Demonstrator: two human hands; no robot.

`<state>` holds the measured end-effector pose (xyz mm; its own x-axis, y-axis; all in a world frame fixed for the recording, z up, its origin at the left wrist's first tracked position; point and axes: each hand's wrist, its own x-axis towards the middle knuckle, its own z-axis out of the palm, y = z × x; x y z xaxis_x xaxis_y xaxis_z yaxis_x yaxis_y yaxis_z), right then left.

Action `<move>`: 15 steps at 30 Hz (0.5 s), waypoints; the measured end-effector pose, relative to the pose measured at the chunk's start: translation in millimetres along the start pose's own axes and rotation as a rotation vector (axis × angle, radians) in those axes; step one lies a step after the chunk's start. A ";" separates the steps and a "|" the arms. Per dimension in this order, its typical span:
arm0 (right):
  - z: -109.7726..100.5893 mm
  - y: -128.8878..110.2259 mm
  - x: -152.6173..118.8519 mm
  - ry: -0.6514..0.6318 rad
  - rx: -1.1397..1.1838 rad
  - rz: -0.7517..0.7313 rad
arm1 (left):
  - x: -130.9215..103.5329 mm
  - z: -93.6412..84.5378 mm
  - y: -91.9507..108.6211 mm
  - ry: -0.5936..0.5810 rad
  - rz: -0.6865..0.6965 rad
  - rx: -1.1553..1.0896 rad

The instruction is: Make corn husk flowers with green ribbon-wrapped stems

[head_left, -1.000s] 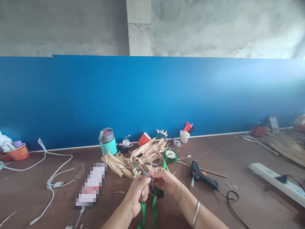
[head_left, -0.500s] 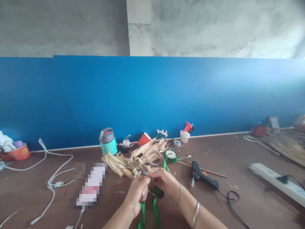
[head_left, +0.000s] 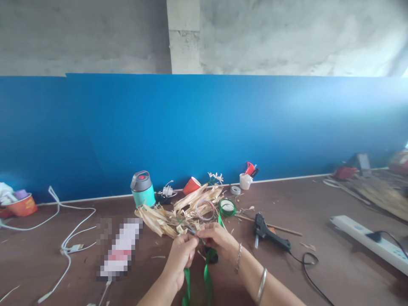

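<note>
Left hand (head_left: 181, 257) curled closed round flat green fabric ribbon (head_left: 186, 287); right hand (head_left: 219, 239) pinched closed, on what I can't tell; crumpled tan husks (head_left: 156, 219) beyond.

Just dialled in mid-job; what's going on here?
A person's left grip and right grip are close together, fingertips pinching something too small to make out. Green ribbon hangs below them. Pale dried husks lie just beyond, and a glue gun rests on the table to the right.
</note>
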<state>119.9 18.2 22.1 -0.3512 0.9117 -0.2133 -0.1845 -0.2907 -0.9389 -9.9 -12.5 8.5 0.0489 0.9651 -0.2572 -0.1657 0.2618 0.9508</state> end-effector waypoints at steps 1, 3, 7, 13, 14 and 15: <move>-0.2 -0.3 -0.2 0.008 -0.022 0.002 | 0.5 -0.7 -0.3 -0.002 -0.009 0.008; -0.7 -0.7 -0.4 0.023 -0.066 0.003 | 1.6 -2.5 -0.7 -0.003 -0.025 0.028; -2.2 -1.9 -0.4 0.035 -0.142 -0.013 | 1.9 -5.3 0.7 0.001 -0.050 0.061; -3.1 -3.1 1.7 0.020 -0.180 0.002 | -3.9 -5.0 9.4 -0.044 -0.065 0.057; -3.4 -3.0 2.3 0.018 -0.179 0.005 | -4.8 -4.8 11.0 -0.057 -0.068 0.053; -3.7 -2.8 2.8 0.016 -0.179 0.006 | -5.5 -4.7 12.5 -0.068 -0.069 0.049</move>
<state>122.8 22.6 23.1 -0.3368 0.9150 -0.2221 -0.0159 -0.2413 -0.9703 -16.8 -14.5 21.0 0.1256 0.9419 -0.3115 -0.1116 0.3254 0.9390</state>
